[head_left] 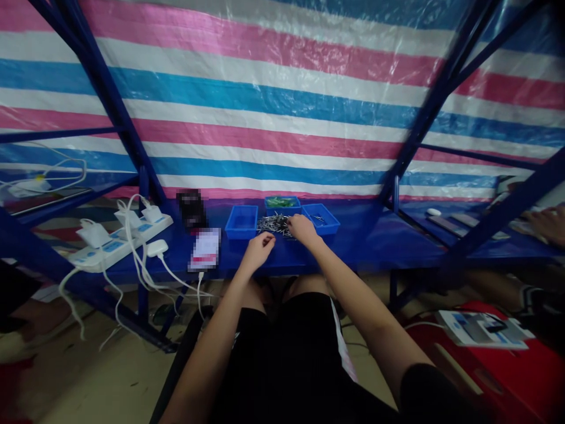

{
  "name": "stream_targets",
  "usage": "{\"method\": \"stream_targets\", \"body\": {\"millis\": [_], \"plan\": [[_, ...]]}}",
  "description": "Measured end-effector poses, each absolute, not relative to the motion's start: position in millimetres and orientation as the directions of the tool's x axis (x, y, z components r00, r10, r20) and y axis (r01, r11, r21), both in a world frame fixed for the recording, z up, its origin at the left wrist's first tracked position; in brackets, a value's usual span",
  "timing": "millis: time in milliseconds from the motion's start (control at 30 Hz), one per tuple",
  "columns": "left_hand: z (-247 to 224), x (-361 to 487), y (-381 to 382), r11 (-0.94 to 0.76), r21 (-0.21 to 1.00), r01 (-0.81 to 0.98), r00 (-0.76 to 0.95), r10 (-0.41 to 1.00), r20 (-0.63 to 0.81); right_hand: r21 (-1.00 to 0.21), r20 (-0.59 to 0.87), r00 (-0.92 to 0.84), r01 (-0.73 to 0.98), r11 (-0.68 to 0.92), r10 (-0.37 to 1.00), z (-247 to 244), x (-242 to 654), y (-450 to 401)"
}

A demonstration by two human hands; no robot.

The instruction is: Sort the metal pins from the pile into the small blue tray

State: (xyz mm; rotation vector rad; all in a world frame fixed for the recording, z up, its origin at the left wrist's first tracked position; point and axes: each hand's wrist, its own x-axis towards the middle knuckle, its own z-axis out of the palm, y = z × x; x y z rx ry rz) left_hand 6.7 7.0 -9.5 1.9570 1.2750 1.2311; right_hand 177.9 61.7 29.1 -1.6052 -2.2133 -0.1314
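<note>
- I see a pile of small metal pins lying loose on the blue bench top, between three blue trays.
- Right hand rests on the right edge of the pile, fingers curled down into the pins; I cannot tell whether they pinch one.
- Left hand sits just in front of the pile, near but apart from it, fingertips drawn together as if nipping something small; the item itself is too small for me to make out.
- Left tray stands just left of the pile; right tray just right of it; rear tray behind, with green pieces inside.
- Further left: a blurred card, then a white power strip with chargers plugged in.
- Striped tarpaulin hangs behind the bench.
</note>
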Motion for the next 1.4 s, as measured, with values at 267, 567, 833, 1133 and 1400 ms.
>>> {"method": "stream_targets", "body": {"millis": [267,567,833,1133,1400], "plan": [[-9.4,8.1,6.5,-0.431,0.797,0.422,0.133,0.899,0.416,-0.562,0.543,-0.134,0.676,0.478,0.829,51.3,199.8,45.5],[-7.4,8.5,2.7,-0.491,0.727,0.48,0.34,0.868,0.362,-0.814,0.42,-0.235,0.33,0.479,0.876,-6.7,198.3,6.0],[-8.4,8.7,6.5,-0.546,0.614,0.57,0.376,0.837,0.396,-0.687,0.44,-0.33,0.475,0.55,0.835,-6.7,193.6,4.9],[-8.4,8.9,4.9,-0.565,0.599,0.567,0.379,0.825,0.42,-0.697,0.497,-0.261,0.447,0.56,0.827,-8.1,195.6,3.3],[-2.9,7.6,-1.0,-0.56,0.686,0.465,0.32,0.829,0.459,-0.615,0.479,-0.403,0.48,0.626,0.78,-12.3,194.2,7.4]]}}
